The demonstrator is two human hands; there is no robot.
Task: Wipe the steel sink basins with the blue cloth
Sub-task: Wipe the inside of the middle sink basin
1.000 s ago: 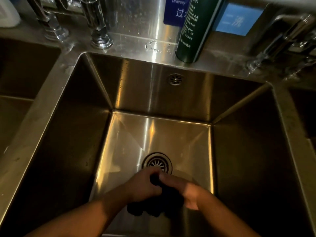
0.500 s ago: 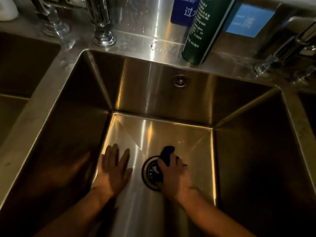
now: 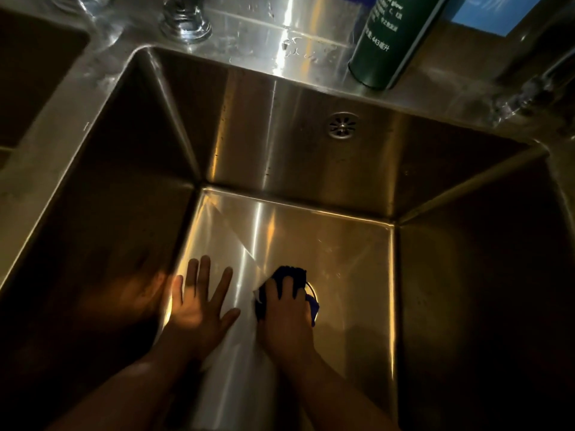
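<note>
Pressing blue cloth point(image 3: 287, 276) over drain — right hand point(image 3: 287, 309); left hand point(image 3: 199, 306) flat by wall.

Pretty dim in here, just warm yellowish light streaking off the metal. Along the far side there's a wet steel ledge point(image 3: 280, 35) with water drops on it. A chrome tap base point(image 3: 185, 21) sits far left, a dark green can point(image 3: 382, 42) with white print far right, and 1 blue sign point(image 3: 485, 10) behind it.

Right hand point(image 3: 287, 309) has slid blue cloth point(image 3: 290, 273) over the drain point(image 3: 313, 291)
</note>
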